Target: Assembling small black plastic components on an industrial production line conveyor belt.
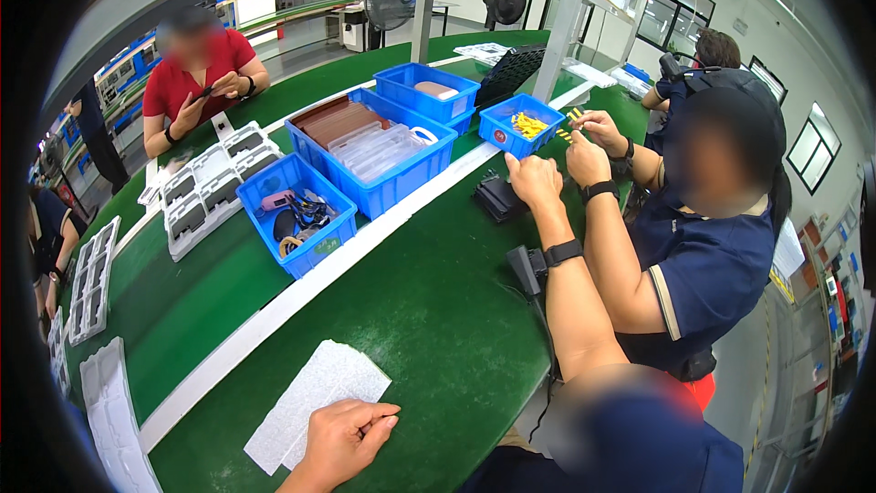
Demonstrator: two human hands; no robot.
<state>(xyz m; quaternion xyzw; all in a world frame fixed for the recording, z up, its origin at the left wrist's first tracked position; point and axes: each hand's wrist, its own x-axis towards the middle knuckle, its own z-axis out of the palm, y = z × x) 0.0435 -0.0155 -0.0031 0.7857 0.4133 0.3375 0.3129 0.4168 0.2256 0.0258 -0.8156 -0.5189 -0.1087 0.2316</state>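
Note:
My left hand (342, 438) rests over the near end of a white textured sheet (319, 393), which lies on the green tabletop. Its fingers are curled in, with thumb and forefinger close together, and nothing shows between them. My right arm, with a black wristband (563, 253), is stretched far forward. At its end my right hand (537, 181) is at the near wall of a small blue bin (500, 135) that holds yellow parts (527, 124); most of its fingers are hidden. Just left of that hand lie black blocky parts (497, 196).
A co-worker at right holds small yellow pieces (573, 116) beside the small bin. Larger blue bins (370, 187) hold brown and clear sheets; another (306, 260) holds cables. A black device (525, 269) with a cord sits by the table edge. Grey trays (214, 192) lie at left.

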